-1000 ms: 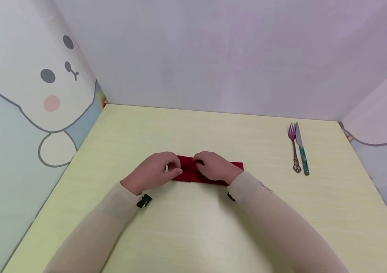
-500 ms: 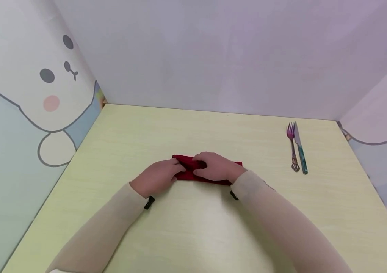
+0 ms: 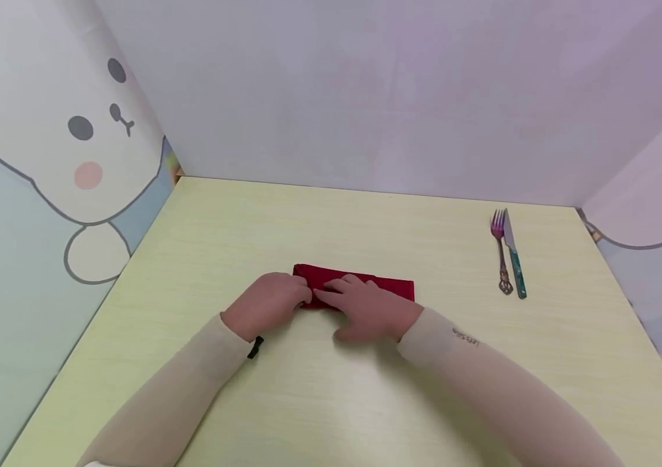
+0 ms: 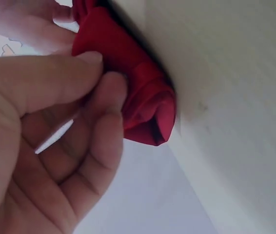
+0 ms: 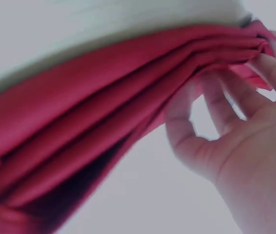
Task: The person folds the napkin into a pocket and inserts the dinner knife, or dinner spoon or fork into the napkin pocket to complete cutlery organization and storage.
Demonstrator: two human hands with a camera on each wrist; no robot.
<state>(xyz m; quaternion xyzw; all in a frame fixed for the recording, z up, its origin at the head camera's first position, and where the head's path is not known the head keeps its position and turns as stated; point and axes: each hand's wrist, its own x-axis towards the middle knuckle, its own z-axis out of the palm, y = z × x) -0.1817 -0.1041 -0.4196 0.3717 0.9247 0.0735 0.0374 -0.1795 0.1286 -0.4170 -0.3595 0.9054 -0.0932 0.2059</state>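
A red cloth [image 3: 391, 287], folded into a long narrow strip with stacked layers, lies across the middle of the table. My left hand [image 3: 263, 301] holds its left end; in the left wrist view the thumb and index finger pinch the fabric near the rolled end. Over the near edge of the strip, my right hand [image 3: 371, 308] rests with fingers spread and fairly straight, the thumb apart from the cloth. The right wrist view shows those fingertips touching the cloth's pleated layers [image 5: 79, 117]. Part of the strip is hidden beneath the hands.
A fork [image 3: 500, 250] and a knife with a green handle [image 3: 517, 272] lie side by side at the right of the pale wooden table [image 3: 307, 402]. Printed panels [image 3: 115, 149] stand along the left and right edges, and a plain pale panel [image 3: 366, 97] closes the back.
My left hand has shifted slightly right and now pinches the cloth's left end. The right hand's curled fingers have spread, and it has moved toward the near edge. Fork and knife stay put.
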